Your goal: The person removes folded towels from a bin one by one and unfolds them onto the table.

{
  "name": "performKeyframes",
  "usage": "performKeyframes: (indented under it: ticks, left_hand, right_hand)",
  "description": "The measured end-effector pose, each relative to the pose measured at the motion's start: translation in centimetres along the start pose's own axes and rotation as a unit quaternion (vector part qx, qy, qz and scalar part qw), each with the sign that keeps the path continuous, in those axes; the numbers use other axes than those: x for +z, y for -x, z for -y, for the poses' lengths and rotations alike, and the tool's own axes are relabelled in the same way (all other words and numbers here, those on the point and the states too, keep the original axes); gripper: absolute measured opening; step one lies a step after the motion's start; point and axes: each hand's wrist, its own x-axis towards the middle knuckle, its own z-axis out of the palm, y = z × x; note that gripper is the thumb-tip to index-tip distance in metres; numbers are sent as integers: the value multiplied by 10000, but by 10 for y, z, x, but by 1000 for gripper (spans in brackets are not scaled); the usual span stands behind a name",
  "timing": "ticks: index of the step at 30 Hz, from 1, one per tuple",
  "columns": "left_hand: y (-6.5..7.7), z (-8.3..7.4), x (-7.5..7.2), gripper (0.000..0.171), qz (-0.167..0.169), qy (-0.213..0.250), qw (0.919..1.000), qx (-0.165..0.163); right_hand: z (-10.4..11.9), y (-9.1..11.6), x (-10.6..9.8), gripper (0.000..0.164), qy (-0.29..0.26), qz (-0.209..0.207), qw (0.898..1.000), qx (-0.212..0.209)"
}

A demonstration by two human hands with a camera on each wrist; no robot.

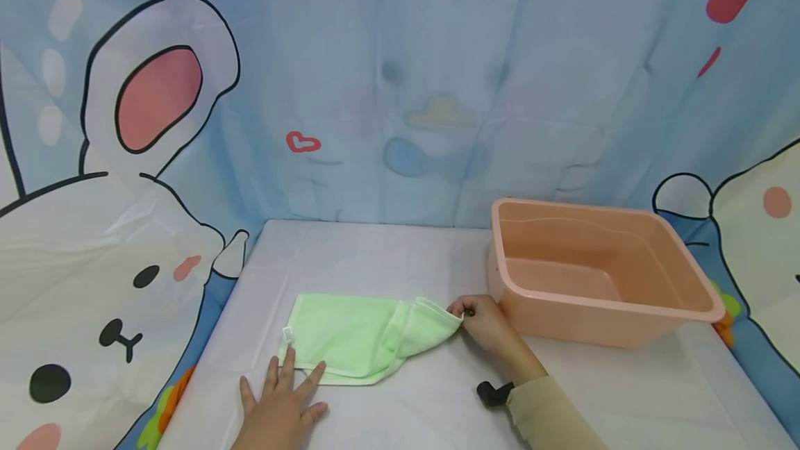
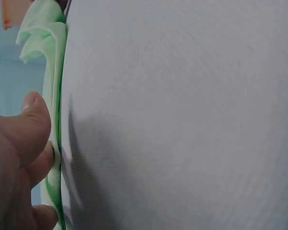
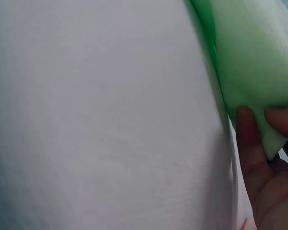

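A light green towel (image 1: 350,335), folded in layers, lies on the white table, its right end lifted and bunched. My right hand (image 1: 487,328) pinches the corner of that end between thumb and fingers. The right wrist view shows the towel (image 3: 259,52) drawn to a point at the fingers (image 3: 249,134). My left hand (image 1: 281,401) lies with spread fingers at the towel's near left corner, fingertips touching its edge. In the left wrist view the thumb (image 2: 36,120) stands apart from the towel (image 2: 52,86). A small white tag (image 1: 287,334) shows on the left edge.
A peach plastic basin (image 1: 612,304) stands at the back right, close beside my right hand, with its inner floor visible. The white tabletop (image 1: 400,422) ends at a blue cartoon curtain (image 1: 437,89) behind. A black strap piece (image 1: 494,394) sticks out at my right wrist.
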Motion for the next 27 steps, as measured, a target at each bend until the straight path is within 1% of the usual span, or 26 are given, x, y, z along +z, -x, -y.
performKeyframes:
  ticks: [4,11,16,19,21,23,25,27]
  left_hand:
    - [-2,1,1,69,33,1,10000,0]
    - [-4,2,3,70,4,24,10000,29]
    - [-3,3,3,69,-22,12,10000,24]
    - [-2,4,4,70,-24,7,10000,17]
    - [-2,3,4,71,-39,17,10000,29]
    - [-1,1,4,72,-50,103,9999,21]
    - [-1,-2,4,75,-72,234,9997,5]
    - [0,-5,6,79,-94,471,9988,-36]
  right_hand:
    - [-1,2,-1,34,59,-6,10000,3]
    - [-3,3,-3,39,119,104,9997,-161]
    - [-2,4,-5,51,83,207,9997,-84]
    - [3,6,-7,54,24,291,9996,22]
    - [6,7,-8,50,50,346,9994,48]
    - [10,8,-9,42,42,375,9993,-25]
    - [12,8,-9,34,-36,416,9989,-220]
    - [15,7,-10,29,-139,457,9977,-480]
